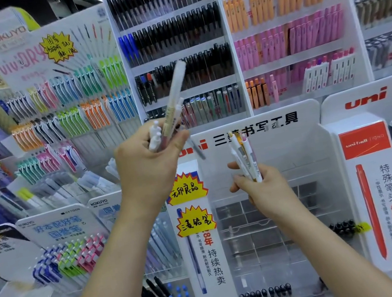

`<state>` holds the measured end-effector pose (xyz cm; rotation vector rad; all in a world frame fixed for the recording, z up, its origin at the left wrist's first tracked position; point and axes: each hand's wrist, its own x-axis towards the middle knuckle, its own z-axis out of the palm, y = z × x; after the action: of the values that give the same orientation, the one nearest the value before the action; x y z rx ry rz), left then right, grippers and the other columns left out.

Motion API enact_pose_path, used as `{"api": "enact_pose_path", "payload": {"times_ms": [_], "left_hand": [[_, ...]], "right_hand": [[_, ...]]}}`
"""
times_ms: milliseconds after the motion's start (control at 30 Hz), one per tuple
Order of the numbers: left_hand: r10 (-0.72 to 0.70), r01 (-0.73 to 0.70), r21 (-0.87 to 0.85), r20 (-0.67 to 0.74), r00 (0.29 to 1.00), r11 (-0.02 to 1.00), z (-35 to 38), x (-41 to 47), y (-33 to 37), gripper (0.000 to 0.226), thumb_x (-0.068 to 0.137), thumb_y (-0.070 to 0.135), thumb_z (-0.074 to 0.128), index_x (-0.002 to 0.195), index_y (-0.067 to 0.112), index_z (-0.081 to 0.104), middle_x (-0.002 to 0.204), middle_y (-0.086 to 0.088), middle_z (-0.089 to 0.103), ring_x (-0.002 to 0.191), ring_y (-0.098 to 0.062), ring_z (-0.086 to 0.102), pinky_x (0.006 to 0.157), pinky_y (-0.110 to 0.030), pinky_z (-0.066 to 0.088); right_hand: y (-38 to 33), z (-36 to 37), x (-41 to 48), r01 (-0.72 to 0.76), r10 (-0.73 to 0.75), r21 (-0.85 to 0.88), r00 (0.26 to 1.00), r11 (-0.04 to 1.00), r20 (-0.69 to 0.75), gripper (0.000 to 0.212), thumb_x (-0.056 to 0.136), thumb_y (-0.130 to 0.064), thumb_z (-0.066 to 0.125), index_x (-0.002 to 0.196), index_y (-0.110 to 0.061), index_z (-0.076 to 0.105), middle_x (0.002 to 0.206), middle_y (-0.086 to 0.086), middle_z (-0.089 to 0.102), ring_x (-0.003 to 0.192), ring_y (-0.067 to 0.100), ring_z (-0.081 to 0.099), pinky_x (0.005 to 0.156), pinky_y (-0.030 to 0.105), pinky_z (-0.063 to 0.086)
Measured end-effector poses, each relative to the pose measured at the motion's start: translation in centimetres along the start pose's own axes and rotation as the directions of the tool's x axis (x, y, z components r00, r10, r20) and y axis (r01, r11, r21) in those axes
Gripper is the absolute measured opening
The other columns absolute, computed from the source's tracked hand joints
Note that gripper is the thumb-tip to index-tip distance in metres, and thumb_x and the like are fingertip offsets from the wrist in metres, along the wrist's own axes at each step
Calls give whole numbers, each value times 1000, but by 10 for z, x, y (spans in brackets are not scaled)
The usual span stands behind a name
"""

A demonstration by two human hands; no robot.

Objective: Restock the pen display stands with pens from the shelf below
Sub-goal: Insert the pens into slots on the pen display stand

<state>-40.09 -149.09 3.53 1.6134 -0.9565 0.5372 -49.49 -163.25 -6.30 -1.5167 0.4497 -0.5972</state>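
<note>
A bundle of slim white and translucent plastic pens (159, 135) is in the left hand (146, 167), whose fingers are curled around it. One long pale pen (176, 92) sticks up from the bundle, tilted to the right and blurred. A small bunch of white-barrelled pens (245, 161) stands almost upright in the right hand (264, 191), pinched between thumb and fingers at the lower ends.

Both forearms reach up from below. The left hand is higher, with its back toward the camera, and the two hands are near each other but apart.

Just behind and below the right hand is the clear acrylic display stand (266, 217) with stepped compartments. Most of them look empty; only a few black-capped pens (343, 227) sit at its right side and along the lowest row. I judge that the step in hand is sorting the pens by kind before filling. The next move calls for lowering one bunch into a free compartment without dropping the others.

Above the stand is a white header board with a red logo (259, 127), and at its left are yellow star-shaped price labels (194, 222).
</note>
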Motion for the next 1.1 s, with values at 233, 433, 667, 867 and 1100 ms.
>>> {"api": "enact_pose_path", "payload": {"times_ms": [233, 433, 667, 867, 1100], "left_hand": [[62, -59, -34, 90, 994, 998, 37, 4, 10, 14, 80, 18, 77, 87, 29, 71, 71, 12, 68, 71, -13, 65, 65, -37, 54], [111, -122, 35, 234, 966, 992, 68, 2, -3, 16, 80, 26, 74, 85, 11, 71, 71, -6, 67, 68, -27, 59, 59, -43, 49], [-203, 140, 182, 392, 897, 973, 82, -9, -11, 13, 77, 27, 79, 74, 22, 67, 68, 4, 65, 68, -18, 60, 61, -34, 48], [-334, 173, 344, 494, 803, 923, 89, -1, -7, 19, 77, 31, 78, 79, 16, 68, 71, 1, 64, 66, -17, 58, 58, -30, 42], [-430, 238, 387, 546, 719, 891, 86, 11, -5, 29, 80, 31, 75, 70, 10, 59, 55, -1, 46, 51, -19, 42, 51, -27, 31]], "right_hand": [[-8, -23, 8, -22, 19, -20, 993, 1000, -120, 17, 94, -13, 56, 100, -24, 68, 77, 0, 71, 54, 6, 44, 57, 24, 36], [-15, -40, 15, -65, 41, -164, 989, 984, -141, 12, 90, -13, 58, 90, -18, 68, 67, 0, 71, 53, 15, 42, 48, 25, 40], [-11, -41, 13, -29, 12, -89, 981, 996, -192, 4, 87, -9, 63, 89, -10, 66, 64, 8, 68, 40, 1, 45, 46, 17, 39], [-11, -43, 11, -5, 1, -19, 977, 1000, -212, 3, 86, -4, 64, 86, -7, 66, 66, 12, 63, 37, -1, 46, 41, 10, 35], [-9, -42, 12, 7, -7, -1, 974, 1000, -225, 2, 86, -4, 65, 85, -5, 66, 65, 11, 63, 37, -1, 45, 41, 11, 35]]}}
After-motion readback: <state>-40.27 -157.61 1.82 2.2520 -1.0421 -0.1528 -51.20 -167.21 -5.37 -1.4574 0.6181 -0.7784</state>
